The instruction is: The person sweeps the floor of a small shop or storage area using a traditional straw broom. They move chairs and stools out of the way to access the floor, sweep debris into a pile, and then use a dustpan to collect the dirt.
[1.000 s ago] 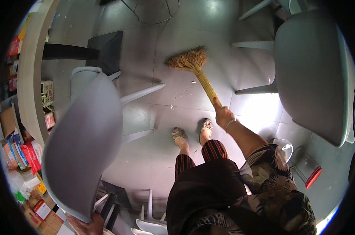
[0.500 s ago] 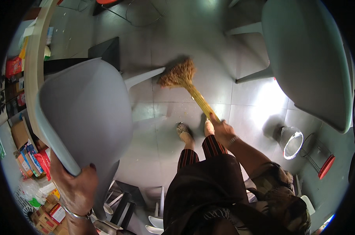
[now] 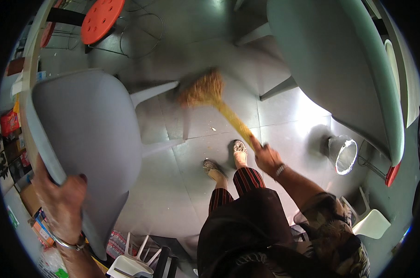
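Broom [image 3: 228,114] at work, crumbs [image 3: 213,129] left to gather

I follow the head view, looking down past the person's shoes [image 3: 240,147]. The right hand [image 3: 268,160] is clamped around the broom's handle end, one finger stretched along it. The bristles, blurred, spread low over the floor [image 3: 173,178] ahead of the feet, just beside a leg of the grey chair [image 3: 92,129]; I can't tell whether they touch it. The left hand [image 3: 64,199] grips that chair's rim, thumb on the near face, the other fingers mostly hidden.

I'd judge the sweeping to be partway along. A few pale crumbs lie scattered between the broom and the shoes, not drawn into a heap, so collecting them remains. What has been swept already, I can't say. The bin [image 3: 344,155] stands well apart, to the person's right, near the second chair [image 3: 325,69].
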### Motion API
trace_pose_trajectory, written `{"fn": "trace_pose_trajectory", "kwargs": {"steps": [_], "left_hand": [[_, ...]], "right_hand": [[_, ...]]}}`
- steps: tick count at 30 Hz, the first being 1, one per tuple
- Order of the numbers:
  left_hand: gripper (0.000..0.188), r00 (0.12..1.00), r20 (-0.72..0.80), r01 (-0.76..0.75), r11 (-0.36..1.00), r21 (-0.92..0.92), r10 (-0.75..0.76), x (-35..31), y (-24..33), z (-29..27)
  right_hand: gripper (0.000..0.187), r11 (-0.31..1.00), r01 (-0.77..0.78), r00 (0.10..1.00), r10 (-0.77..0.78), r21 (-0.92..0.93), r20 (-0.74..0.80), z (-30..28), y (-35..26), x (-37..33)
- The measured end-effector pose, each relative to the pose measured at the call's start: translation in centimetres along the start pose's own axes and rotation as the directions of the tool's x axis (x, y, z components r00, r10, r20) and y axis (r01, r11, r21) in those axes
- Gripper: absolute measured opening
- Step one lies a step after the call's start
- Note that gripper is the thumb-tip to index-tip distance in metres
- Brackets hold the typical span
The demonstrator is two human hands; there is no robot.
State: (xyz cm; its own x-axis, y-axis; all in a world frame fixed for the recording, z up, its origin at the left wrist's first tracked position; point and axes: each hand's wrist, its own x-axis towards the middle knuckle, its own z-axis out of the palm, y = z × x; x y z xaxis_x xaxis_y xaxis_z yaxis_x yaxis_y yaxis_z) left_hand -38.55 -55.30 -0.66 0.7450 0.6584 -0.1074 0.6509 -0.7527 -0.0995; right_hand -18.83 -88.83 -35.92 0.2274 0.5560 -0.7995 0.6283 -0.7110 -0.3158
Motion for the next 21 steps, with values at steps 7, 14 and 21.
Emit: {"fn": "trace_pose_trajectory", "kwargs": {"steps": [7, 14, 21], "left_hand": [[0.053, 0.989, -0.094, 0.1, 0.988, -0.12, -0.112, 7.6, -1.1, 1.2], [0.067, 0.975, -0.045, 0.185, 0.912, -0.365, -0.215, 11.8, -0.7, 1.9], [0.084, 0.966, -0.246, -0.079, 0.823, -0.562, -0.076, 8.9, -1.0, 3.9]], "right_hand": [[0.059, 0.972, -0.136, 0.984, 0.155, 0.189, -0.087, -1.5, -2.5, 6.4], [0.077, 0.947, -0.172, 0.978, 0.131, 0.271, 0.163, 10.3, 1.1, -7.7], [0.075, 0.878, -0.118, 0.91, 0.282, 0.464, -0.302, 3.9, 1.8, -0.2]]}}
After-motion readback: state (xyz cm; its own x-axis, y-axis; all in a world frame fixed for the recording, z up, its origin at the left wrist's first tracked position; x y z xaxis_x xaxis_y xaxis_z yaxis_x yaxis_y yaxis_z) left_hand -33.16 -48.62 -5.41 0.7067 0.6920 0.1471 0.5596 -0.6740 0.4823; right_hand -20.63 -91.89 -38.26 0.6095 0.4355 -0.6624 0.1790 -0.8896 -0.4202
